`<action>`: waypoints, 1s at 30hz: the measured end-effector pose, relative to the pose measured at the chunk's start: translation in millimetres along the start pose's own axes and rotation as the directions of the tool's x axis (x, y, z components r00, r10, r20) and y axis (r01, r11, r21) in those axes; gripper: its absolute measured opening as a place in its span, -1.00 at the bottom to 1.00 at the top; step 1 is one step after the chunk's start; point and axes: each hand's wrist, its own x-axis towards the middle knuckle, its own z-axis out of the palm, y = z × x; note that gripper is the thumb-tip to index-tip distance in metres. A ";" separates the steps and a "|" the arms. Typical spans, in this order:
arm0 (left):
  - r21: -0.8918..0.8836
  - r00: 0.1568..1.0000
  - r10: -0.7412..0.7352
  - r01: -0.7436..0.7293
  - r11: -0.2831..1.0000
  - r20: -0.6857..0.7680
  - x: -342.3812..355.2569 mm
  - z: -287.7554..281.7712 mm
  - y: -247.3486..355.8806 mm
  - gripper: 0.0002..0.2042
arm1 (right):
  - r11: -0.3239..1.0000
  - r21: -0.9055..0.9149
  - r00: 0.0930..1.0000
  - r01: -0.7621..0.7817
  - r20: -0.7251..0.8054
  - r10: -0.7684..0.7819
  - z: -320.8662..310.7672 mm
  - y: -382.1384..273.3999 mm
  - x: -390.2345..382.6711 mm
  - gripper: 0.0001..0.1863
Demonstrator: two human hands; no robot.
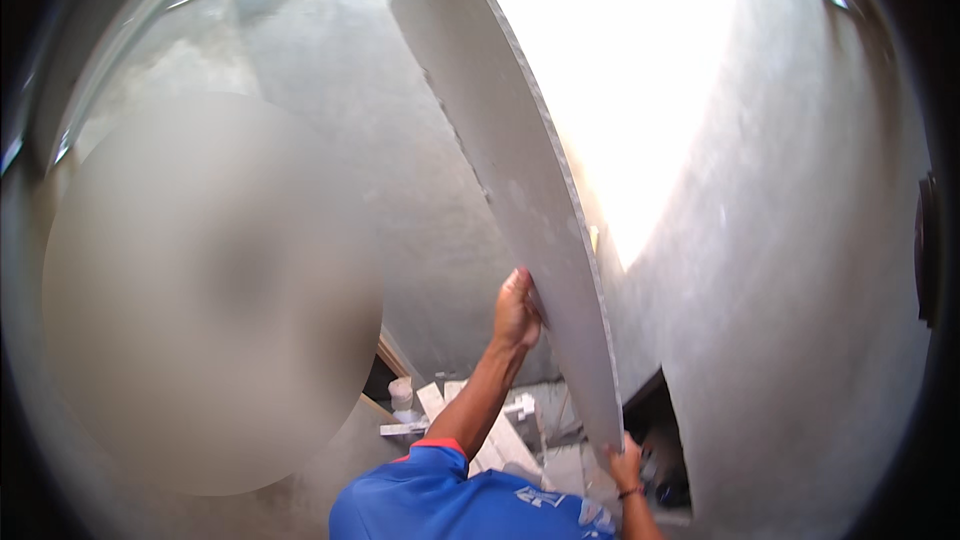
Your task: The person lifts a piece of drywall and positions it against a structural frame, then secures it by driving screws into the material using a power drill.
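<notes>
Left hand (517, 310) presses flat against a big grey board (510, 170); right hand (626, 464) grips its bottom corner beside the wall (800, 290).

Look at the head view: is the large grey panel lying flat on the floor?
No: the grey panel stands tilted on edge, with one hand on its face and another hand at its lower corner.

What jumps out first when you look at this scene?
A big grey board stands on edge at centre, leaning against a grey wall with a bright glare at top. The left hand presses its face, and the right hand grips its bottom corner. Wood scraps litter the floor below.
</notes>
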 end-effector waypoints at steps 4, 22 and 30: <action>-0.084 0.994 0.092 -0.096 0.992 -0.057 -6.1 -1.2 51.0 -0.57 | 0.971 -0.121 0.979 0.204 0.019 -0.204 -9.4 -24.2 21.2 -0.76; 0.365 0.624 0.773 -0.699 0.616 -0.110 -39.0 -30.2 223.3 -0.42 | 0.664 -0.325 0.708 0.673 0.022 -0.706 -119.0 -284.8 12.8 -0.78; -0.033 0.569 0.822 -0.822 0.569 0.028 -14.2 -31.3 280.6 -0.59 | 0.497 -0.536 0.611 0.682 0.046 -0.790 -160.0 -394.8 19.9 -0.80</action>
